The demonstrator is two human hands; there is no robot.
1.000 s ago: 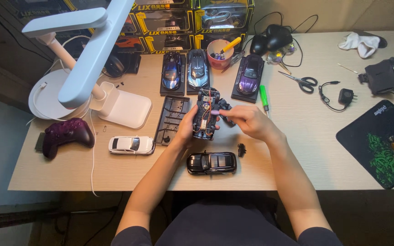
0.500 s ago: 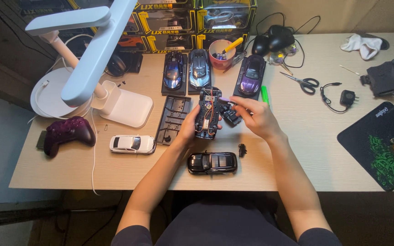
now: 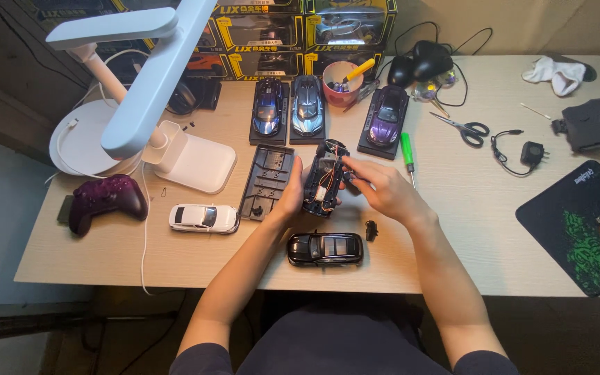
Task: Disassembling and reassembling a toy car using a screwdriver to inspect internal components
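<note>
Head view: chassis [image 3: 325, 178] held above the table [image 3: 467, 208] centre, long axis running away from the person; left hand [image 3: 290, 194] clamps its left side, right hand [image 3: 382, 193] pinches at its right edge, both touching it

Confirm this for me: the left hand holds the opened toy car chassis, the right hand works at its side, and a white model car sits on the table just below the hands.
Not quite. In the head view, the model car just below the left hand and right hand is black; the white car lies further left. The chassis part is right.
</note>
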